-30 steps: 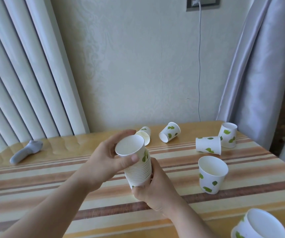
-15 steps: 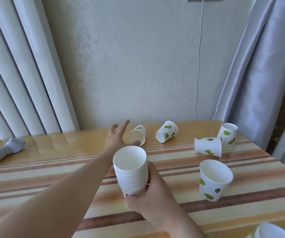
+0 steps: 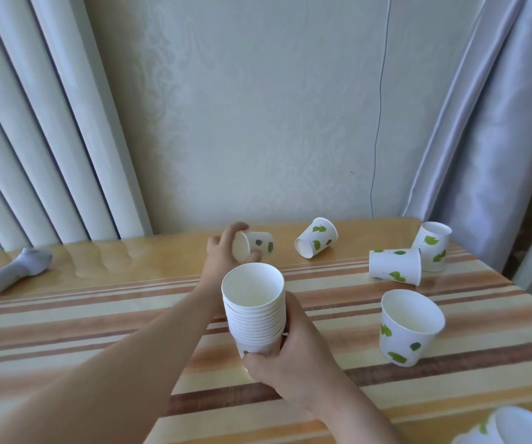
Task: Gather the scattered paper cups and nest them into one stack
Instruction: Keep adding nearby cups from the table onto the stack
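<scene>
Since 0.5 s ago: left hand (image 3: 226, 248) reached far cup (image 3: 253, 246) | fingers now curled round its rim, cup tipped on worktop (image 3: 98, 315) | right hand (image 3: 290, 357) grips stack (image 3: 253, 310) upright, mouth up, apparently to receive it | five cups loose

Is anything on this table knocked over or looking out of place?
Yes. Two paper cups lie on their sides: one near the back, one to the right against an upright cup. The left hand grips a third tipped cup. A grey handheld object lies at the far left, unrelated to the cups.
</scene>
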A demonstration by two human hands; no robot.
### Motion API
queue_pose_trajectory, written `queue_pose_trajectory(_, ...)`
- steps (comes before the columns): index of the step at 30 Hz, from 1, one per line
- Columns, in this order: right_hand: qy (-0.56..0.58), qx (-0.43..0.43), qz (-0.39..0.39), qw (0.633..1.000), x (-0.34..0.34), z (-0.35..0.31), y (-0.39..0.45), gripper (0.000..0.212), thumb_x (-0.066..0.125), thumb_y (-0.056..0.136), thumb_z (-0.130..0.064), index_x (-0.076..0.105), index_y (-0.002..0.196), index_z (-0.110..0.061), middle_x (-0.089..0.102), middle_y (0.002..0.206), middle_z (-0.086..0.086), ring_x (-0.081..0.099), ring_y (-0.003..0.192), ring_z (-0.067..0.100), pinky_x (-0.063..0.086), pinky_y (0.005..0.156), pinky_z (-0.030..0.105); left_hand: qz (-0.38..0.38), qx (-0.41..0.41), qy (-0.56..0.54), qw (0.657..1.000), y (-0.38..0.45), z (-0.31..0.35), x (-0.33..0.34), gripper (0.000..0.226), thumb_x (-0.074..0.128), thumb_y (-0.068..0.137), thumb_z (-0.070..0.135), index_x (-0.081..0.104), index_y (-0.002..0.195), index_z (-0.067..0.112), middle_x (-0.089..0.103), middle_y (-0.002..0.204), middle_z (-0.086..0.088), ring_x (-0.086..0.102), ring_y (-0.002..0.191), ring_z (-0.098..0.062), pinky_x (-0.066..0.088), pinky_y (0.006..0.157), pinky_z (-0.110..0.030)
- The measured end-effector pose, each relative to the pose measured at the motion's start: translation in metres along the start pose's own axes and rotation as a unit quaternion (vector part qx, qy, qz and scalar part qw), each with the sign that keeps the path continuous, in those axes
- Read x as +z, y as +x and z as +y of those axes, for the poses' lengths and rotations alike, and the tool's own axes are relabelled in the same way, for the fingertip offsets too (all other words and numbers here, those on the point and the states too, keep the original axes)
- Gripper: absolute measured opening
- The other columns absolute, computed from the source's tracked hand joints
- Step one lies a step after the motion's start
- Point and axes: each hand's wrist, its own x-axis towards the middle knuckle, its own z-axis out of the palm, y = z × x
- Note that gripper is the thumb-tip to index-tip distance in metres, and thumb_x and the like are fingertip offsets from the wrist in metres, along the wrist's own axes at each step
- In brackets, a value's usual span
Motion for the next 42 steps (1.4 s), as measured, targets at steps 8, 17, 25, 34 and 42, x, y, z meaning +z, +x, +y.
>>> queue_pose_trajectory(8,0.001,0.008,-0.008,1.000,-0.001,-0.001,-0.002,0.063,0.082,0.074,-0.023,0.055,0.122,-0.052,0.074,0.110,-0.028,0.072,0.097,0.001,0.065,0.084,0.032,-0.015,-0.102,-0.442,0.891,-0.045,0.028,-0.097,0.020,0.088,0.082,0.035,0.084,0.097,0.022,0.067,0.082,0.007,0.050,0.066,-0.006,0.047,0.053,-0.015)
queue_pose_trajectory(17,0.000,0.010,-0.014,1.000,-0.001,-0.001,-0.003,0.064,0.084,0.075,-0.018,0.053,0.120,-0.052,0.072,0.108,-0.031,0.070,0.095,-0.002,0.063,0.083,0.029,0.010,-0.031,-0.258,0.966,-0.079,0.061,-0.126,0.083,0.096,0.071,0.044,0.066,0.143,0.017,0.081,0.111,0.011,0.072,0.092,0.000,0.052,0.084,-0.020)
queue_pose_trajectory(25,0.015,0.002,-0.009,1.000,0.003,0.004,0.002,0.063,0.082,0.067,-0.032,0.055,0.120,-0.054,0.077,0.107,-0.017,0.074,0.098,0.012,0.065,0.090,0.052,-0.007,0.003,-0.409,0.913,-0.101,0.074,-0.120,0.108,0.103,0.060,0.045,0.057,0.149,0.006,0.079,0.124,-0.011,0.076,0.116,-0.024,0.063,0.095,-0.032)
queue_pose_trajectory(34,0.015,-0.010,-0.007,1.000,0.003,0.005,0.003,0.067,0.085,0.069,-0.033,0.054,0.125,-0.053,0.076,0.111,-0.018,0.075,0.101,0.009,0.065,0.090,0.051,-0.029,0.029,-0.290,0.956,-0.128,0.061,-0.091,0.096,0.094,0.064,0.035,0.050,0.150,0.034,0.081,0.115,-0.005,0.078,0.109,-0.018,0.062,0.085,-0.023)
queue_pose_trajectory(42,-0.014,-0.018,-0.012,1.000,0.001,-0.005,-0.006,0.070,0.089,0.070,-0.032,0.054,0.127,-0.055,0.074,0.108,-0.031,0.074,0.097,0.000,0.066,0.090,0.041,-0.058,-0.031,-0.197,0.978,-0.179,0.024,-0.093,0.100,0.093,0.068,0.060,0.051,0.155,0.034,0.068,0.146,-0.002,0.066,0.135,-0.019,0.052,0.116,-0.051)
